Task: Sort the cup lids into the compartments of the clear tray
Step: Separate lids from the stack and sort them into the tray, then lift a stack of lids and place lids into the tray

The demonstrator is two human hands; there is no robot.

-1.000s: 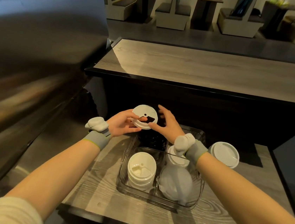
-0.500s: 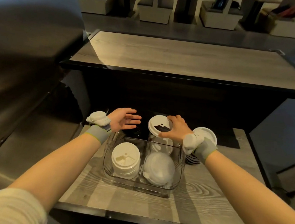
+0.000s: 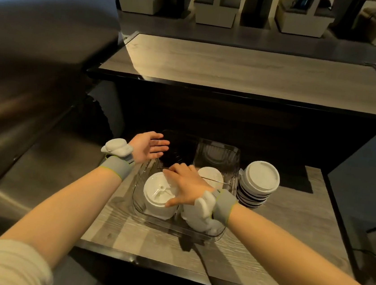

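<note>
Over the clear tray [image 3: 219,147] on the table [image 3: 138,237], my right grip [image 3: 186,186] lies flat, fingers straight, on the white lid stack [image 3: 156,199] in the near-left compartment. My left grip [image 3: 148,148] hovers released by the tray's far-left corner. Another pile of lids [image 3: 260,181] stands just right of the tray.

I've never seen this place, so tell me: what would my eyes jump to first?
Two hands over a clear tray in the middle of the wooden table. The right hand reaches flat over a stack of white lids in the tray's near-left compartment, and the left hand hovers open at its far-left corner. Just right of the tray, a tall lid pile stands on the table.
</note>
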